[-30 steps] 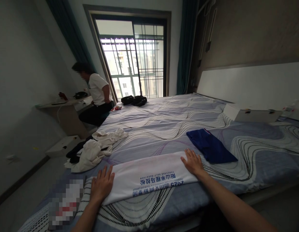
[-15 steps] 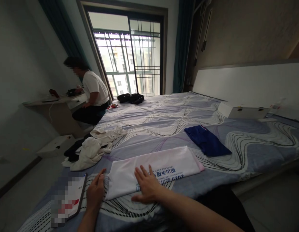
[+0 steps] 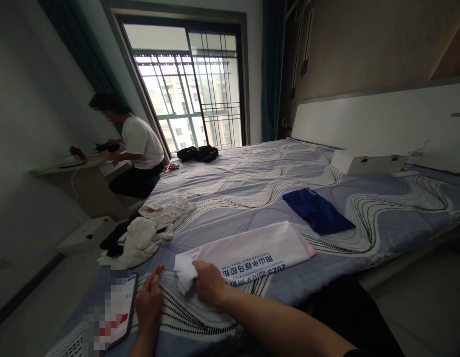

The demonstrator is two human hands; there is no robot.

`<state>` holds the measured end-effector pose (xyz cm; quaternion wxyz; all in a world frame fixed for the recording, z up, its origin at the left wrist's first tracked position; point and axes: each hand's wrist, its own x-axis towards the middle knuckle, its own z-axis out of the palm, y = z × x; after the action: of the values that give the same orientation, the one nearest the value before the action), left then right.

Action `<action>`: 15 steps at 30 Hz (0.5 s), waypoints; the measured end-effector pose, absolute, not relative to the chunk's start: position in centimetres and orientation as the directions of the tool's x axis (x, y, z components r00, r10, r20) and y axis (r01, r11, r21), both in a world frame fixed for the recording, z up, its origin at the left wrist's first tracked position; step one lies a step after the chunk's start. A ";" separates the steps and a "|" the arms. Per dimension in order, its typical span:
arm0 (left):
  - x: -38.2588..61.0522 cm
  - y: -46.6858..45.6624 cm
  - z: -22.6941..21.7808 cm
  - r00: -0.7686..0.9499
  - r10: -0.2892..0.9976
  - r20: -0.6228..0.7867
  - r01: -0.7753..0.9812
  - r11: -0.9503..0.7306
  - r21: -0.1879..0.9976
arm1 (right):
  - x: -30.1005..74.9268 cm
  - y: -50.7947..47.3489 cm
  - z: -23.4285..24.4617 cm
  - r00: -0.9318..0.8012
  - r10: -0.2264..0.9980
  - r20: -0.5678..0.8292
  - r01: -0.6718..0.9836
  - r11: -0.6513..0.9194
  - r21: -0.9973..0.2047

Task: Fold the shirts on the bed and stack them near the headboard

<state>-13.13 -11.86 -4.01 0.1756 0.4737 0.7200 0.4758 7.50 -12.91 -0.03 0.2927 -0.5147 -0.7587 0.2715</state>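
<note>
The right grip curls into a pinch, the left grip loosely extended.

The folded white garment is looking to me, over the distant camera, like thin, smooth cloth with matt blue print; its gathered end is showing soft wrinkles; the dark blue garment is appearing as smooth cloth, mostly matt; the bedsheet is looking like matt cloth, lightly creased; the cream clothes are lying soft and rumpled; the headboard is showing a smooth, softly shining face; the bottle is seeming clear plastic.
</note>
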 end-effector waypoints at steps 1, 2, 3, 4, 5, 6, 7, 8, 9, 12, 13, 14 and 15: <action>-13.1 -11.8 -4.0 -0.493 0.848 0.194 0.519 0.107 0.848 | 8.3 -12.5 0.8 -0.238 0.954 0.185 0.527 0.287 -0.800; -13.1 -11.8 -3.9 -0.495 0.847 0.194 0.522 0.112 0.845 | 9.2 -12.0 1.6 -0.171 0.963 0.210 0.406 0.263 -0.875; -13.1 -11.8 -3.9 -0.497 0.845 0.197 0.526 0.113 0.843 | 10.2 -11.5 2.4 -0.098 0.967 0.234 0.269 0.252 -0.930; -13.1 -11.8 -3.8 -0.498 0.844 0.202 0.528 0.110 0.842 | 11.3 -11.0 3.2 -0.020 0.970 0.244 0.129 0.244 -0.961; -13.1 -11.8 -3.7 -0.497 0.842 0.209 0.531 0.105 0.841 | 12.6 -10.6 3.9 0.062 0.971 0.233 -0.003 0.233 -0.972; -13.1 -11.8 -3.6 -0.497 0.841 0.212 0.532 0.103 0.840 | 14.1 -10.4 4.4 0.144 0.969 0.201 -0.126 0.219 -0.967; -13.0 -11.8 -3.5 -0.499 0.840 0.212 0.536 0.108 0.837 | 15.8 -10.3 4.8 0.225 0.963 0.150 -0.244 0.205 -0.948; -12.9 -11.8 -3.3 -0.501 0.840 0.208 0.541 0.116 0.833 | 17.7 -10.5 4.9 0.301 0.950 0.089 -0.357 0.198 -0.913; -12.8 -11.7 -3.2 -0.505 0.839 0.203 0.547 0.129 0.827 | 19.8 -10.8 4.9 0.368 0.930 0.022 -0.459 0.202 -0.865; -12.7 -11.6 -2.8 -0.522 0.832 0.185 0.566 0.176 0.806 | 26.6 -12.8 3.4 0.475 0.871 -0.126 -0.654 0.253 -0.713; -12.7 -11.5 -2.8 -0.528 0.830 0.182 0.573 0.190 0.797 | 28.9 -13.5 2.6 0.488 0.856 -0.171 -0.685 0.255 -0.682; -12.7 -11.4 -2.7 -0.532 0.828 0.176 0.580 0.206 0.788 | 31.0 -14.2 1.7 0.489 0.840 -0.233 -0.714 0.232 -0.661; -12.7 -11.3 -2.7 -0.533 0.829 0.168 0.591 0.222 0.776 | 33.0 -14.8 0.8 0.472 0.824 -0.312 -0.745 0.184 -0.641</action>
<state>-12.74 -11.33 -2.65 0.1424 0.4618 0.7686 0.4191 33.02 -14.75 0.85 0.7678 -0.3829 -0.0517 0.5110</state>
